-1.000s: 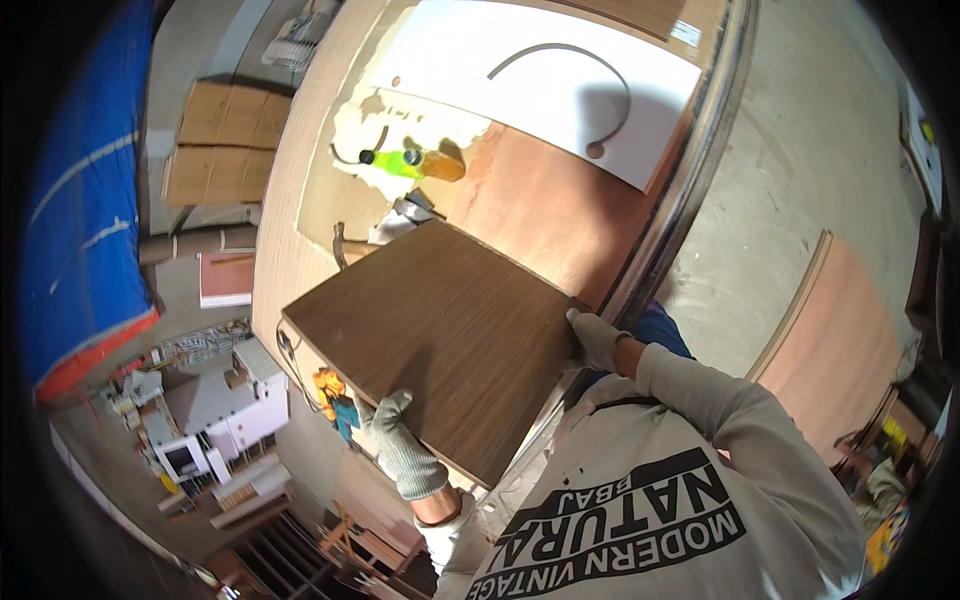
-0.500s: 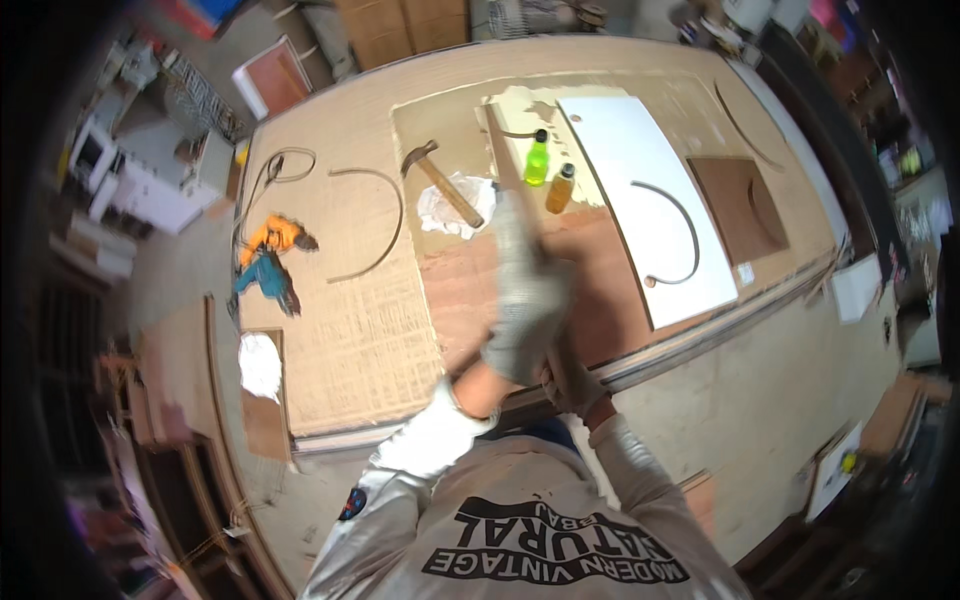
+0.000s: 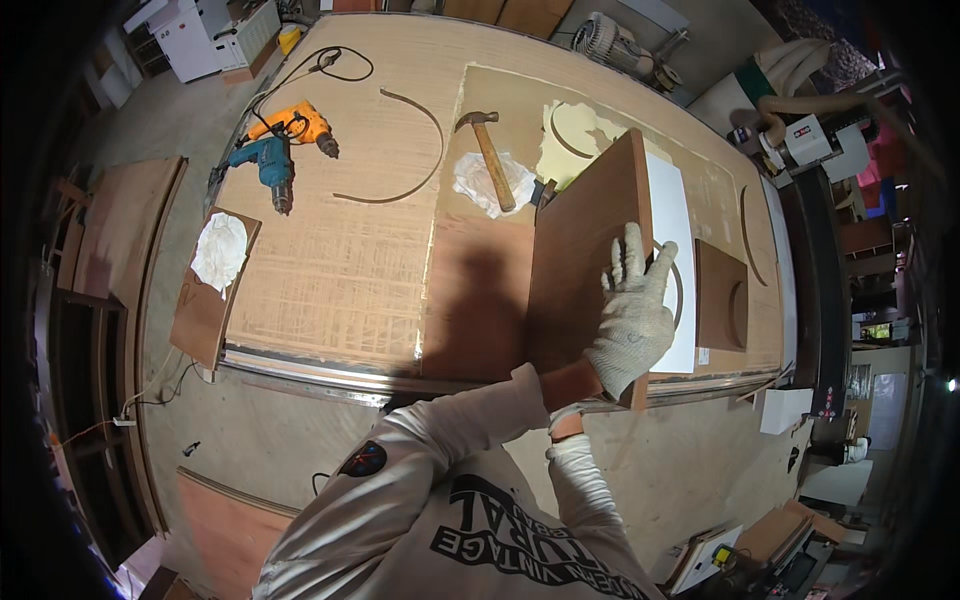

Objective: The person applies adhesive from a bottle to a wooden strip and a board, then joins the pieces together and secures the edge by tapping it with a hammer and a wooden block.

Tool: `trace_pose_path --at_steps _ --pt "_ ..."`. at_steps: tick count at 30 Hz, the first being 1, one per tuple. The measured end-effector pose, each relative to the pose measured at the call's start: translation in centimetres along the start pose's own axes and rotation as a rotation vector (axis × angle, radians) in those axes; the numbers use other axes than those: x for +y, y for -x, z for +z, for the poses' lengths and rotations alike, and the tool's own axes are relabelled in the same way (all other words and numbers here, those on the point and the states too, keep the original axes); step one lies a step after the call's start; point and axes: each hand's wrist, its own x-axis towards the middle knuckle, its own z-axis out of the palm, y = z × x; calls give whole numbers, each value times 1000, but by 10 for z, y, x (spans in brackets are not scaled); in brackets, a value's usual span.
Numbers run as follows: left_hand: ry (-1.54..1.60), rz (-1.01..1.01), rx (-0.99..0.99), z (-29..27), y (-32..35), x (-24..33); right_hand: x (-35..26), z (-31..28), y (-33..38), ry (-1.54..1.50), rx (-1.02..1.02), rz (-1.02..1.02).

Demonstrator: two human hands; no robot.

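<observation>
A brown wooden board (image 3: 583, 255) stands tilted on edge on the large worktable. My left hand (image 3: 635, 325), in a pale knitted glove, lies against its upper edge and face, open, with the fingers stretched and spread. Lower down, near the table's front edge, is my right hand (image 3: 566, 413), also gloved; my left arm and the board hide its fingers. To the board's left, a claw hammer (image 3: 489, 160) rests across a crumpled white cloth (image 3: 480, 186). Behind the board lies a white panel (image 3: 672, 195) with a thin curved strip (image 3: 679, 300).
An orange drill (image 3: 300, 124) and a teal drill (image 3: 270, 172) with cables lie at the table's left. A curved strip (image 3: 440, 150) is near them. A small brown panel (image 3: 722, 295) lies at the right. A motor (image 3: 605, 45) stands beyond the far edge.
My view has turned. The board, earlier blurred and nearly edge-on, now shows its broad face. My left hand has shifted right along it. The two bottles are no longer visible.
</observation>
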Motion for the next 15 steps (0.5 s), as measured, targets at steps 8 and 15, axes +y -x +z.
trace_pose_path --at_steps 8,15 --pt "17 -62 -21 -39 4 -7 -2 -2 -7 -90 120 14" --pt "26 -14 -26 22 -3 3 22 -12 18 -218 295 39"
